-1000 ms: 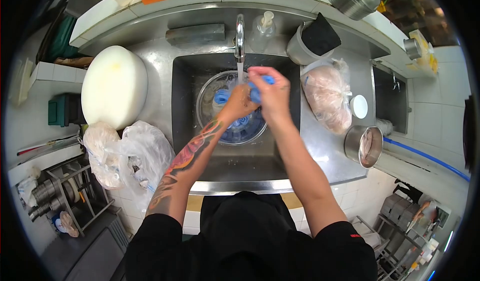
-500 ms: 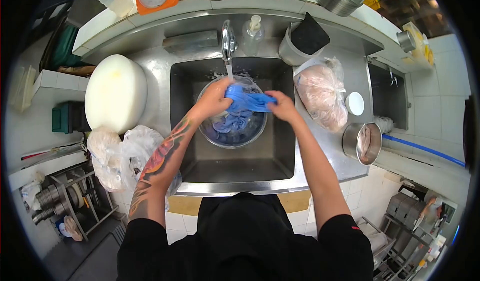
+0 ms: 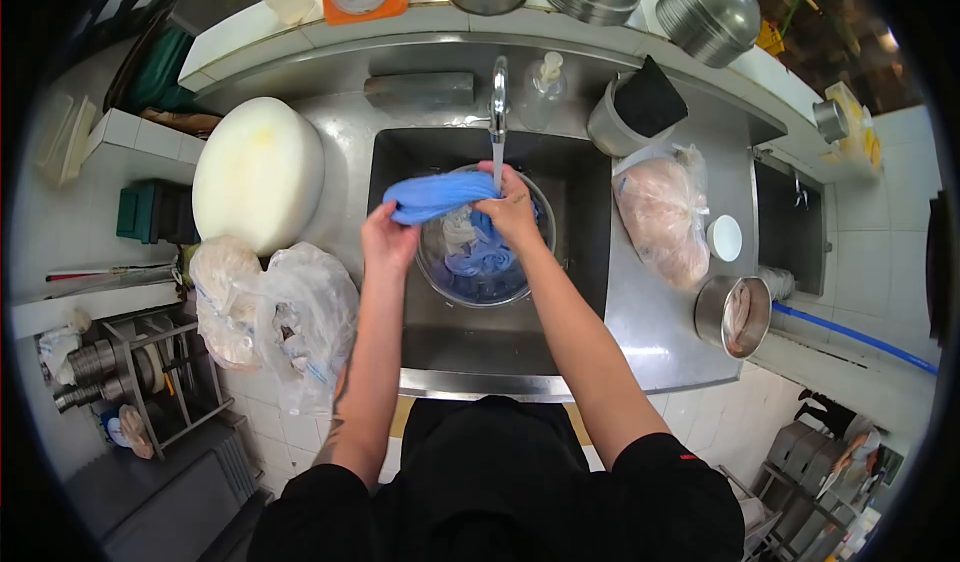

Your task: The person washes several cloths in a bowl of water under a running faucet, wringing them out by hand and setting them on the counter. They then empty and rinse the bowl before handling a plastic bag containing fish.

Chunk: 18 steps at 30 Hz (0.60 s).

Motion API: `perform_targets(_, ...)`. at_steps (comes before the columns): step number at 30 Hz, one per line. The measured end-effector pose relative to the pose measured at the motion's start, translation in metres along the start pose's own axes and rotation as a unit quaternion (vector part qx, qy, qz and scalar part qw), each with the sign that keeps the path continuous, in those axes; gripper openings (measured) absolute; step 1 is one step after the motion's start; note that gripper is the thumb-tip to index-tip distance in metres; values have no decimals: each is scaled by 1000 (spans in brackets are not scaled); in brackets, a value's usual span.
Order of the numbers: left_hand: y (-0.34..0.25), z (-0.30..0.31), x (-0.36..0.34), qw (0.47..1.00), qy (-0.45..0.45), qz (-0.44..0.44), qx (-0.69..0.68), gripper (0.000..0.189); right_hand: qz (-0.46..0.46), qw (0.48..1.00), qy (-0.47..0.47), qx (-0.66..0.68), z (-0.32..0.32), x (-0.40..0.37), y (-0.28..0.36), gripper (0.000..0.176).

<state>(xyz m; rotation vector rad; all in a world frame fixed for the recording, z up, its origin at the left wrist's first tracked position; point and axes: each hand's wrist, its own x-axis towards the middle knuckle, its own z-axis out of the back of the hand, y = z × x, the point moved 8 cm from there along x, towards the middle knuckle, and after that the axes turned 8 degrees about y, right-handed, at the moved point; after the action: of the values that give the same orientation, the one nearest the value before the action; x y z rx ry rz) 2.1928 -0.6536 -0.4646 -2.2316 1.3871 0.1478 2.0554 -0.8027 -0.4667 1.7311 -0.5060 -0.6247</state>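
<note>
A folded blue cloth stretches between my two hands over a metal bowl in the sink. My left hand grips its left end, out past the bowl's left rim. Its right end is in my right hand, just under the faucet. Water runs from the spout onto or beside that hand. More wet blue cloth and a pale, greyish cloth lie in the water in the bowl.
The bowl stands in a dark sink basin. Left are a thick white round block and plastic bags. Right are a bag of pinkish contents, a white cup and a metal pot. Behind stands a pump bottle.
The blue cloth and both hands have moved left relative to the bowl. The cloth now spans from left of the bowl to the faucet stream. The camera view has shifted a little.
</note>
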Motion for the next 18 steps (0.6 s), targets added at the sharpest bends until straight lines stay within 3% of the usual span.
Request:
perform_targets(2,29,43,-13,980,-153,-19,-129,37,159,968,-135,-141,-1,-11,34,64)
perform_targets(3,62,58,-14,980,-156,38,-118,50,66,986,-134,-75,-15,-24,53,68)
perform_targets(4,95,44,-28,978,-169,107,-59,68,65,986,-131,-78,-22,-30,53,68)
perform_targets(5,128,22,-46,931,-253,230,-128,75,83,984,-124,-94,-29,-34,55,68)
perform_targets(6,143,25,-39,931,-251,230,-133,75,101,982,-116,-110,-33,-39,59,69)
perform_targets(7,143,24,-12,979,-111,124,-119,81,97,982,-125,-100,-36,-50,68,68)
perform_targets(8,136,17,4,994,32,15,-103,87,95,982,-126,-105,-33,-58,65,68)
perform_targets(9,139,16,16,987,74,44,-138,91,93,987,-128,-32,-23,-66,57,69)
perform_targets(10,138,4,21,986,73,48,-145,91,90,986,-130,41,-11,-77,47,69)
perform_targets(12,110,-28,29,992,105,-57,-40,85,80,992,-94,28,12,-95,43,70)
perform_targets(13,99,-36,31,991,98,-84,25,83,-28,989,-67,130,18,-102,26,69)
perform_targets(14,90,-37,33,991,102,-84,23,83,-136,963,-39,230,21,-111,10,71)
perform_targets(15,83,-38,34,978,126,-65,152,82,-188,912,65,359,14,-118,4,72)
perform_targets(16,81,-46,32,948,147,-45,280,81,-186,913,62,359,14,-115,9,72)
perform_targets(17,81,-54,27,936,171,-52,305,61,-197,866,69,454,7,-106,12,71)
perform_targets(18,82,-57,21,935,170,-50,307,61,-207,808,77,546,-4,-96,14,71)
